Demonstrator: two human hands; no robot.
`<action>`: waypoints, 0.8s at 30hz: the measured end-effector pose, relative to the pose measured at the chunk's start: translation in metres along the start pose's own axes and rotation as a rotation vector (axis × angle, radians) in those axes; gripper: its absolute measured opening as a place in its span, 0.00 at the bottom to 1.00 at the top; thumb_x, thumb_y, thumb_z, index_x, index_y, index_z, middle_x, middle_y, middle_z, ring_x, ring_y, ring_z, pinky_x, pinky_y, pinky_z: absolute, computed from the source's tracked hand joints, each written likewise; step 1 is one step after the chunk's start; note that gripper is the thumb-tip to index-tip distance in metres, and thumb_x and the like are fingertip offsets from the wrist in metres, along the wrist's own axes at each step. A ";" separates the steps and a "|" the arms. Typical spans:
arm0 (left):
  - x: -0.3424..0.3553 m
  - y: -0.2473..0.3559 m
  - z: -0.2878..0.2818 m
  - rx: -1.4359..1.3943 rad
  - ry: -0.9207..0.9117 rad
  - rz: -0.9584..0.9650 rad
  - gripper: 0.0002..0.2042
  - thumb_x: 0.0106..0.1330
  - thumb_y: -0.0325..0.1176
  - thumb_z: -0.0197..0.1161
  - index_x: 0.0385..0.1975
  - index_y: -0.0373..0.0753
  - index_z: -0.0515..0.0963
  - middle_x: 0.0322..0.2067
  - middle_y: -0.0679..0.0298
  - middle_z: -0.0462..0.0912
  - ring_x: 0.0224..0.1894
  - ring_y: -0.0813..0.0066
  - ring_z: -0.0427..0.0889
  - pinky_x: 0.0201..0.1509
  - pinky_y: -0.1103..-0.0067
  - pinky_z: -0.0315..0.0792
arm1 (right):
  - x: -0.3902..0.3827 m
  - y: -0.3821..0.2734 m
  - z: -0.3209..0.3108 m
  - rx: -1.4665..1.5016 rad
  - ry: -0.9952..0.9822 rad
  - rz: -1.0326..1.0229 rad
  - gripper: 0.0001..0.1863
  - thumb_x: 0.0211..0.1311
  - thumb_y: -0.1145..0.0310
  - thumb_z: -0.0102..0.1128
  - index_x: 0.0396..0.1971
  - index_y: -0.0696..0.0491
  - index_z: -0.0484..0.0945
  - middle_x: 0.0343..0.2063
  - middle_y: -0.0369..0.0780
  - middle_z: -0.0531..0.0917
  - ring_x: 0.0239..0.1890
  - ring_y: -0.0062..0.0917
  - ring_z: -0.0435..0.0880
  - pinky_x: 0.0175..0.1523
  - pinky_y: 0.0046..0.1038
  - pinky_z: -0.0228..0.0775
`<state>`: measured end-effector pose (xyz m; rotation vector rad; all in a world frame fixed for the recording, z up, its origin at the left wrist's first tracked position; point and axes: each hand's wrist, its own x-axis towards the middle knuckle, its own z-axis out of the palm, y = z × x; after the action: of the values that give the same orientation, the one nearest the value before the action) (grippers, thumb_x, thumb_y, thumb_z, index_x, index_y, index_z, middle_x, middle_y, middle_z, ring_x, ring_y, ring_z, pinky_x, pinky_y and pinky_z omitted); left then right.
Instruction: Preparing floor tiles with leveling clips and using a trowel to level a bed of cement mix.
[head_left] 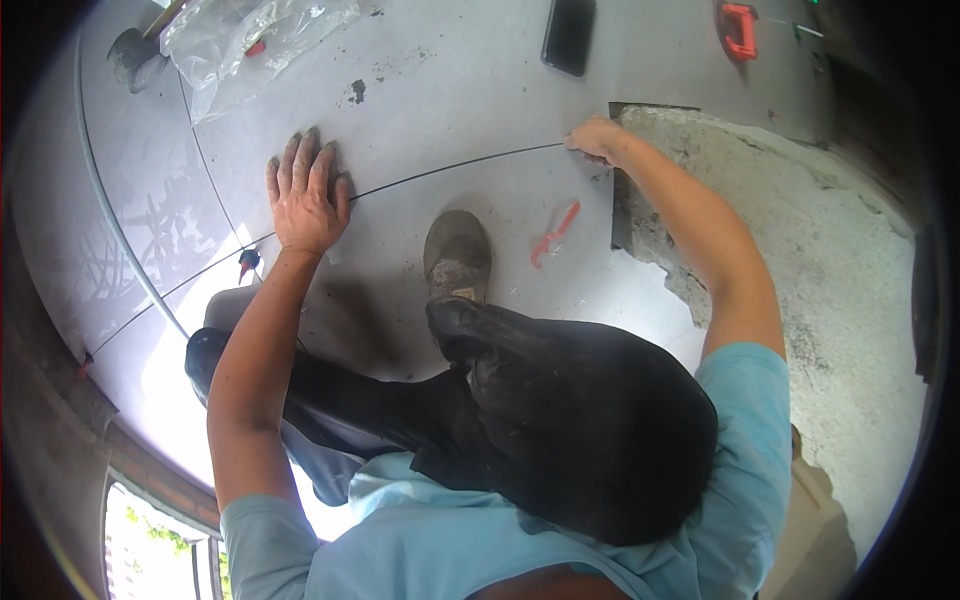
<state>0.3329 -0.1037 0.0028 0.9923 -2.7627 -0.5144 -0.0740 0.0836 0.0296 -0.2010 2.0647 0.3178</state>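
Note:
My left hand [308, 205] lies flat on a grey floor tile [440, 125], its dusty fingers stretched out beside the dark joint between two tiles. At the far right end of that joint, my right hand [598, 140] rests with fingers curled and pressed together at the tile corner. Whatever those fingers may hold is hidden. A thin red plastic strip [555, 235] lies on the near tile, below my right hand. Left of my left forearm, a small black-and-red piece [248, 262] stands at a tile joint.
A black phone [569, 38] and a red plastic tool [738, 32] lie on the far side. Clear plastic bags [250, 45] sit far left, near a pale hose [110, 215]. Rough bare concrete [830, 270] borders the tiles at right. My shoe [458, 255] stands between my arms.

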 end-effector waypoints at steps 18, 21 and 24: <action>0.008 -0.003 0.003 -0.083 0.103 -0.020 0.20 0.58 0.35 0.62 0.52 0.45 0.73 0.57 0.57 0.72 0.63 0.54 0.67 0.67 0.57 0.59 | -0.068 -0.041 -0.018 -0.517 0.207 -0.649 0.13 0.50 0.67 0.65 0.35 0.58 0.83 0.32 0.48 0.85 0.37 0.42 0.84 0.44 0.36 0.76; 0.058 -0.013 -0.015 -0.377 0.263 -0.078 0.15 0.56 0.26 0.63 0.44 0.40 0.76 0.43 0.53 0.79 0.45 0.49 0.78 0.47 0.63 0.74 | -0.057 -0.058 0.005 0.209 0.542 -0.828 0.22 0.52 0.64 0.69 0.47 0.57 0.78 0.35 0.46 0.84 0.34 0.36 0.82 0.44 0.34 0.75; 0.114 -0.032 -0.048 -0.267 0.299 -0.244 0.13 0.58 0.26 0.60 0.44 0.38 0.78 0.39 0.50 0.81 0.38 0.48 0.81 0.45 0.63 0.76 | -0.073 -0.069 0.035 0.342 0.690 -0.861 0.21 0.56 0.66 0.68 0.50 0.57 0.77 0.33 0.41 0.83 0.32 0.21 0.78 0.41 0.26 0.74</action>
<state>0.2773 -0.2125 0.0389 1.2313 -2.2569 -0.6854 0.0098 0.0291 0.0674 -1.0559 2.4095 -0.7180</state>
